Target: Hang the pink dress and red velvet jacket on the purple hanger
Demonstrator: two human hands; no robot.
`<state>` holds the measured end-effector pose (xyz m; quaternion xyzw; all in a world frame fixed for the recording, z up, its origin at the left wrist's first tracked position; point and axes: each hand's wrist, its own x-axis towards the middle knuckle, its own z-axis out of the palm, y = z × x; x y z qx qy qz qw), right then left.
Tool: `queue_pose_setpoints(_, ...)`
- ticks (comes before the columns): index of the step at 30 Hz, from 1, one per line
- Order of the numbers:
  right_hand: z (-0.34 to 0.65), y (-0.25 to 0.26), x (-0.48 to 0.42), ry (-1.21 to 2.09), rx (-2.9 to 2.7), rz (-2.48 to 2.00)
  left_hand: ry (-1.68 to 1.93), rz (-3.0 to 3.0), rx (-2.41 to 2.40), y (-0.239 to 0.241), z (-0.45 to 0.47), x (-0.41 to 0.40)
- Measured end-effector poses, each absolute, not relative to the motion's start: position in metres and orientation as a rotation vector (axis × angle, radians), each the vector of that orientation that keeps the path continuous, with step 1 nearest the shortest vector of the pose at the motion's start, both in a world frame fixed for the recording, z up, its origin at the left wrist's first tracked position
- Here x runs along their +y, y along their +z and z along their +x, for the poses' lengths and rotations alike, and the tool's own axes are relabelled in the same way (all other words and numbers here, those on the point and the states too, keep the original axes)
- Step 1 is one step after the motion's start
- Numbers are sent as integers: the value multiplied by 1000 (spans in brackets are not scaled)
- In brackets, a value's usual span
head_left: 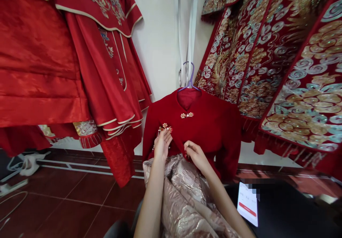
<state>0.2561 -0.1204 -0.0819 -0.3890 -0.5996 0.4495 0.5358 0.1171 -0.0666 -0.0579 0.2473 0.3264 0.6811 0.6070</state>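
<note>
A dark red velvet jacket (211,124) hangs on a lilac hanger (190,77) in front of me, with a pearl clasp (187,115) at its collar. My left hand (161,144) rests flat on the jacket's front just below a second beaded clasp (165,128). My right hand (194,153) pinches the jacket's front edge near its hem. A pale pink-gold brocade skirt (184,198) hangs below the jacket, between my forearms.
Red satin robes (88,70) hang at the left; heavily gold-embroidered red garments (280,63) hang at the right. A white wall (160,45) stands behind. Dark red floor tiles (66,202) lie below, with white cables (16,184) at the far left. A phone screen (248,203) lies at lower right.
</note>
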Motion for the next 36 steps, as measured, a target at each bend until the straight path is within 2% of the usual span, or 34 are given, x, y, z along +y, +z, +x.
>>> queue_pose_setpoints(12, 252, -80, -122, 1081, -1419, -915, 1589, 669, 805, -66, 118, -56)
queue_pose_setpoints(17, 259, -76, -124, 1117, -1472, -905, 1477, 748, 838, -52, 120, -66)
queue_pose_setpoints(20, 278, -69, -130, 1223, -1630, -856, 1408, 1070, 916, -27, 124, -71)
queue_pose_setpoints(24, 300, -60, -139, 1242, -1751, -835, 1542, 1939, 1043, 18, 132, -65)
queue_pose_setpoints(28, 307, -57, -145, 1223, -1772, -843, 1196, 2629, 1266, 54, 140, -51)
queue_pose_setpoints(32, 309, -55, -149, 1231, -1795, -830, 835, 2954, 1258, 71, 142, -42)
queue_pose_setpoints(36, 313, -53, -151, 1241, -1803, -827, 787, 3065, 1126, 78, 142, -39)
